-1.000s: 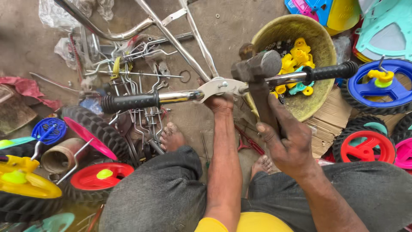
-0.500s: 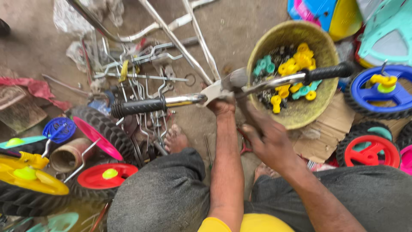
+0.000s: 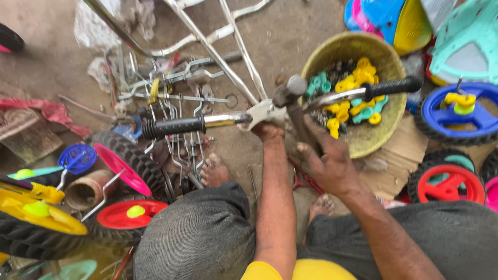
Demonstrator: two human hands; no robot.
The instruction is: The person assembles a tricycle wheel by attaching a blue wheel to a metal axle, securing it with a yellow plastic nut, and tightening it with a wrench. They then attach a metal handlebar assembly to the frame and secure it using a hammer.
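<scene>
Both hands' (image 3: 324,163) fingertips behind handlebar (image 3: 228,120)

One handlebar (image 3: 228,120), one hammer (image 3: 293,101), one basin (image 3: 371,140), two hands, two bare feet.

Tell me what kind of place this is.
Probably a small floor workshop for assembling children's cycles: the left hand steadies a handlebar, the right hand holds a hammer, with plastic wheels around.

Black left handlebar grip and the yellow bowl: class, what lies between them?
In the head view: the chrome handlebar, its centre bracket held by the left hand, and the hammer head.
</scene>
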